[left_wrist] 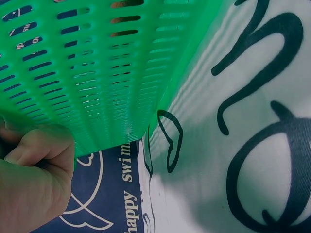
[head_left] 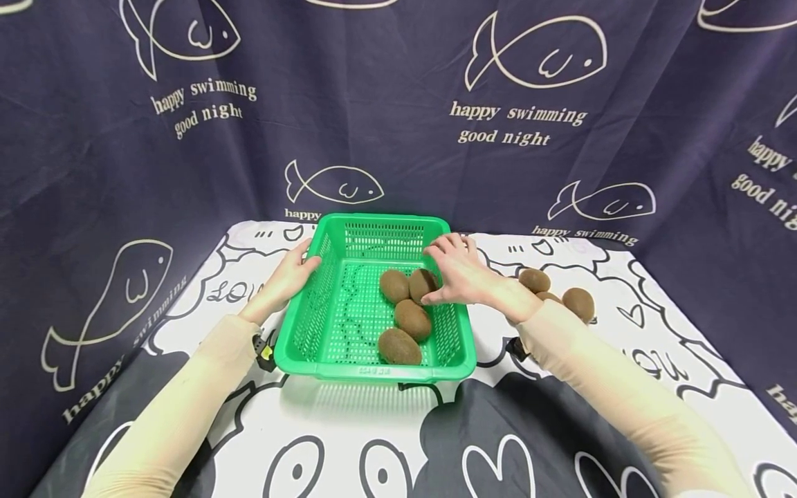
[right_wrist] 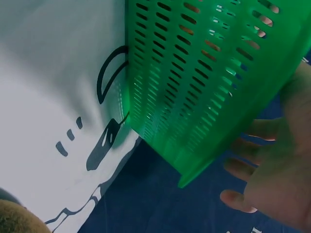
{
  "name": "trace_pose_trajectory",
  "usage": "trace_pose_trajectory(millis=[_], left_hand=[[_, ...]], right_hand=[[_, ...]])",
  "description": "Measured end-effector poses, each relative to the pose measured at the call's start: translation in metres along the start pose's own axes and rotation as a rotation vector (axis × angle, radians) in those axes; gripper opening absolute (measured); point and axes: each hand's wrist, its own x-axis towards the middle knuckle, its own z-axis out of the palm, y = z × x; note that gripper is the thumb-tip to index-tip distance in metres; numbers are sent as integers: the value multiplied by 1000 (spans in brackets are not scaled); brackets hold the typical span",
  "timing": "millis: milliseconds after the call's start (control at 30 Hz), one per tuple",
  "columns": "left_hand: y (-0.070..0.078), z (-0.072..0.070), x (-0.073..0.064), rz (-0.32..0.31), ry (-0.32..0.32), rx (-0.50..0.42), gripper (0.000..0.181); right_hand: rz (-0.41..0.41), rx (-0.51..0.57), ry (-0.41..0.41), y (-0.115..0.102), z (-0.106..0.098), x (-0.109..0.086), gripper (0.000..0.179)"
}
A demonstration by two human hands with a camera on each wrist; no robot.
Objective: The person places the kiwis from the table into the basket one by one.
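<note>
The left hand's grip (head_left: 289, 275) pinches the side of a perforated, rectangular green plastic basket (head_left: 351, 328). Inside, toward its right, 4 fuzzy brown oval kiwis (head_left: 414, 320) sit beside the right hand's spread grip (head_left: 462, 273); 3 more show on the cloth-covered bench (head_left: 349, 425).

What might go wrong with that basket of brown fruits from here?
The right grip is close above the brown fruits in the green basket; they look round and loose, so a brush could set one rolling. All four sit towards the basket's right side, so lifting by the left grip alone might tip it. The right sleeve passes near the outside fruits and may nudge them.
</note>
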Motion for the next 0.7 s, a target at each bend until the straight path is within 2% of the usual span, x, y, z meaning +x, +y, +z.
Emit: trace_pose_trajectory(millis=[133,267,400,500,600,700], left_hand=[[2,-1,-1,-7,-9,-14,54],[13,-1,-9,-19,-17,-24,53],[29,-1,-19,-15,-9,0,52],[35,-1,-23,1,1,20,52],[37,-2,-24,8,2,18,52],[39,-1,-25,6,2,14,51]], right_hand=[[9,70,71,6,-7,-4,66],[56,128,140,18,-15,-12,50],[75,163,213,34,-21,-28,41],[77,155,259,43,-23,-45,40],[97,125,257,51,-21,-64,43],[128,101,201,61,-18,-81,50]])
